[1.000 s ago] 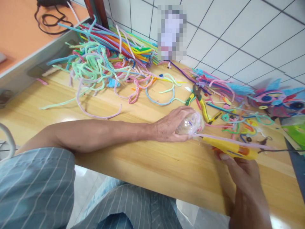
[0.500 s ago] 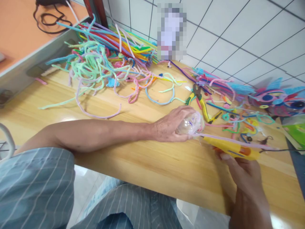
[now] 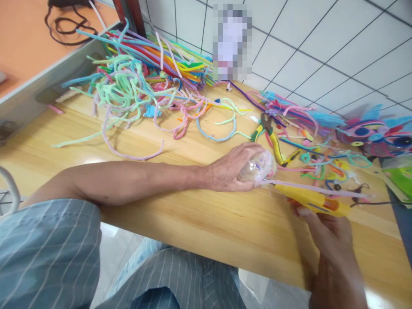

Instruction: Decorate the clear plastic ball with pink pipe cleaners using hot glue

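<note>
My left hand [image 3: 233, 167] is wrapped round a clear, rounded plastic piece [image 3: 252, 170] that has pale pipe cleaner coiled on its right side. From its lower edge a lilac pipe cleaner [image 3: 315, 189] stretches out to the right. My right hand [image 3: 325, 227] grips a yellow glue gun [image 3: 309, 200] from below, and a black cord trails off its back end. The gun's tip is close to the clear piece, beside the start of the lilac strand; whether it touches cannot be made out. Just behind lie yellow-and-green pliers [image 3: 270, 133].
A tangle of green pipe cleaners [image 3: 120, 86] and a bundle of colourful straight ones [image 3: 170, 56] lie at the back left. Decorated figures with blue tufts [image 3: 370, 128] stand at the back right by the tiled wall [image 3: 305, 47]. Scraps [image 3: 337, 169] are scattered before them.
Almost nothing differs. The far end of the lilac pipe cleaner has shifted slightly; both hands keep their places.
</note>
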A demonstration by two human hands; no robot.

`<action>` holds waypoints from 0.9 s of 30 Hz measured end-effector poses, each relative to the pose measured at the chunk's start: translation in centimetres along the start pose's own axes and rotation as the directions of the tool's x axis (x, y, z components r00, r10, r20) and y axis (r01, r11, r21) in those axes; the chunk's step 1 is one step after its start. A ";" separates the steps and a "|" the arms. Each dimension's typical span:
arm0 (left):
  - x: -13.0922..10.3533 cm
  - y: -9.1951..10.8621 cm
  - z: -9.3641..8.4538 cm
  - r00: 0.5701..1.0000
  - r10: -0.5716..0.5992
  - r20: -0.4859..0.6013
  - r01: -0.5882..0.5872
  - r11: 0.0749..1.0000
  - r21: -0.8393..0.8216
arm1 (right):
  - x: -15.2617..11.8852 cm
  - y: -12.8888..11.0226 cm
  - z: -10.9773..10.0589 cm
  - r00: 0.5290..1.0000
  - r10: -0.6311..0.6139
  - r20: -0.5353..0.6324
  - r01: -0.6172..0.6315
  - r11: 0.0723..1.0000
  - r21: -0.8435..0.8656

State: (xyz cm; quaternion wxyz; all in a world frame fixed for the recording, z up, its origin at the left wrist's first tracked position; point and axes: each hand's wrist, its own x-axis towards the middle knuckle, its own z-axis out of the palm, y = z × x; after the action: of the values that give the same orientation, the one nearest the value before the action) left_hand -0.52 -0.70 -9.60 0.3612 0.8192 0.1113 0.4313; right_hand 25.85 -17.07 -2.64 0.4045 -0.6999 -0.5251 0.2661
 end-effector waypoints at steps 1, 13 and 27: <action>0.0 0.0 0.0 1.000 -0.003 0.000 0.003 1.000 -0.007 | 0.0 0.0 0.0 1.000 0.005 0.001 -0.005 1.000 -0.002; -0.1 0.0 -0.1 1.000 0.003 -0.008 -0.003 1.000 0.000 | 0.0 0.3 -0.1 0.999 0.018 -0.047 -0.017 1.000 0.015; -0.2 -0.1 0.0 1.000 0.029 -0.011 -0.029 0.999 0.039 | 0.0 -0.8 0.4 1.000 -0.016 0.007 0.016 1.000 0.016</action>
State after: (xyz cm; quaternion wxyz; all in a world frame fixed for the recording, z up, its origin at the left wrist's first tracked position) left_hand -0.61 -0.78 -9.79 0.3382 0.8251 0.1099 0.4390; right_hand 25.16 -16.86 -2.16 0.4102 -0.6915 -0.5301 0.2694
